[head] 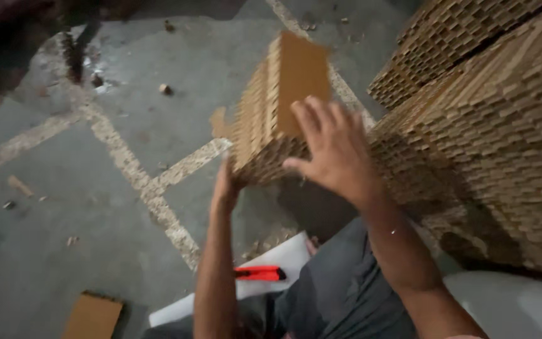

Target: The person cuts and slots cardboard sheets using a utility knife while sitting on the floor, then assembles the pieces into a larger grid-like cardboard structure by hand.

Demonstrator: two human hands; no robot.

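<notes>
A block of brown honeycomb cardboard (271,107) is raised in the air in front of me, tilted, its flat face turned to the right. My left hand (226,188) grips it from below at its lower left corner. My right hand (334,147) lies flat against its right face with fingers spread. Both forearms reach up from the bottom of the view. The picture is blurred by motion.
Tall stacks of the same honeycomb cardboard (490,119) fill the right side. A red utility knife (260,273) lies on a white sheet (283,257) by my knee. A flat cardboard piece (92,317) and scraps lie on the grey concrete floor (64,238).
</notes>
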